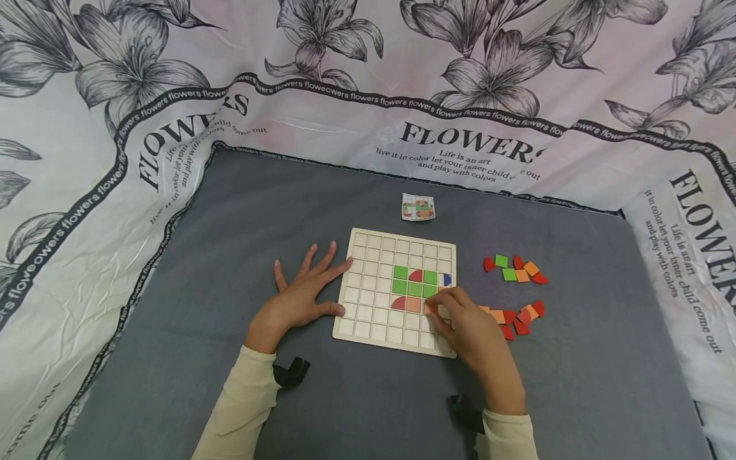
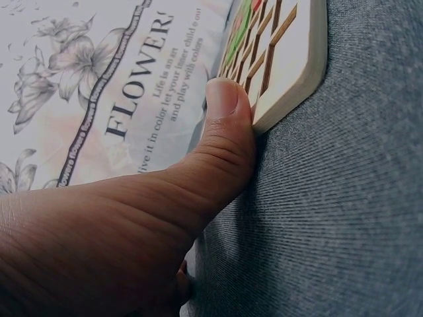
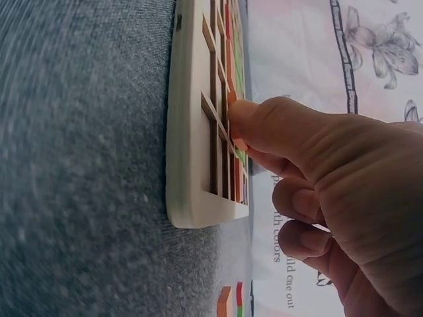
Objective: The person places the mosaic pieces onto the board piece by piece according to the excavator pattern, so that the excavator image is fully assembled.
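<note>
Orange tile [image 3: 238, 142] inside right grip [image 1: 473, 329]

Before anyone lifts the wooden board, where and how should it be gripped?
Grip the wooden board by its left and right rims, reaching from both sides: it lies flat, squarish and thick-edged; held level, its coloured tiles should probably stay put.

From above, the head view faced forward and down. Both wrist views, low, close and tipped sideways, shared the board [image 1: 382, 298].
</note>
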A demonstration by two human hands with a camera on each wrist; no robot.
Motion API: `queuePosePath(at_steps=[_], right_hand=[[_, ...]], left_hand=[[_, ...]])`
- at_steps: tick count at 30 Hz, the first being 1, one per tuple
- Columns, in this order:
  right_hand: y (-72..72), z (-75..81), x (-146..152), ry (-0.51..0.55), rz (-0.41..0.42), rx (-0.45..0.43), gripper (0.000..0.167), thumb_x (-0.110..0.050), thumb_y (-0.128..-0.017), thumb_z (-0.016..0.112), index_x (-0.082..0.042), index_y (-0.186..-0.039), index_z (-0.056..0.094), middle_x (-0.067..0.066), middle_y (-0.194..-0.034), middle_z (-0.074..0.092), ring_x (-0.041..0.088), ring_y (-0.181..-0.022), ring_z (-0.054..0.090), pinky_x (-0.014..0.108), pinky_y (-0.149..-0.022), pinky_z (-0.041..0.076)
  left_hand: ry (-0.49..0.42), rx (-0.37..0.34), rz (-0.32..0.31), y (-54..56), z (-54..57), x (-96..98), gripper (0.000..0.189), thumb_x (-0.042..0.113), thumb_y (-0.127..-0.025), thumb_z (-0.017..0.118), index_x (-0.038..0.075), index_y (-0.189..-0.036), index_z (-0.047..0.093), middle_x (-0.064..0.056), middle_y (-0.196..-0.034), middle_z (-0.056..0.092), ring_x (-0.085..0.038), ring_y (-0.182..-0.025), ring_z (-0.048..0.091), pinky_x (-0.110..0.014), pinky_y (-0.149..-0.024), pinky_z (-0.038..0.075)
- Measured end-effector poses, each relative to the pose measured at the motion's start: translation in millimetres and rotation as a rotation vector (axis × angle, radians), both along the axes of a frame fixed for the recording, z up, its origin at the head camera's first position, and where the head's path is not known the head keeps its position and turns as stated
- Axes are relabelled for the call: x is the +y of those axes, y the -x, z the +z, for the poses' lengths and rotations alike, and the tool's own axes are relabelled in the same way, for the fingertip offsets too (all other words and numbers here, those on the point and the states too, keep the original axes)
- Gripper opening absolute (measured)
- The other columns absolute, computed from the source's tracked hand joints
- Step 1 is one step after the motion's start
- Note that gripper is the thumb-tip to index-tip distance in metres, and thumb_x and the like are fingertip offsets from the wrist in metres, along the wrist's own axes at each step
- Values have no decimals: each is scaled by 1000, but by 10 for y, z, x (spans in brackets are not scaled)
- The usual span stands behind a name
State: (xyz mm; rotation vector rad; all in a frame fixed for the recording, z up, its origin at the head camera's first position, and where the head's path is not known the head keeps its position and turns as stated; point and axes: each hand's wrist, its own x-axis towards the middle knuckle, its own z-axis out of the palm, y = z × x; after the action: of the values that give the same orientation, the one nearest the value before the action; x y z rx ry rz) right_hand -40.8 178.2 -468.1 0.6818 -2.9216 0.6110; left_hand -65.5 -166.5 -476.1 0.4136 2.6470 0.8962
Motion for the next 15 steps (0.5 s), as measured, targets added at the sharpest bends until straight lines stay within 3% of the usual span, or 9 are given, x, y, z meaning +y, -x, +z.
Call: queuePosePath(at_steps=[15], right_hand=[[13, -22, -17, 11, 25, 25, 25, -15, -89, 89, -14, -111, 77, 3, -113, 67, 15, -78, 66, 28, -57, 54]], left_hand=[[-17, -1, -4, 3, 19, 2, 95, 50, -86, 81, 30, -167, 36, -3, -178, 8, -36, -164, -6, -81, -109, -24]])
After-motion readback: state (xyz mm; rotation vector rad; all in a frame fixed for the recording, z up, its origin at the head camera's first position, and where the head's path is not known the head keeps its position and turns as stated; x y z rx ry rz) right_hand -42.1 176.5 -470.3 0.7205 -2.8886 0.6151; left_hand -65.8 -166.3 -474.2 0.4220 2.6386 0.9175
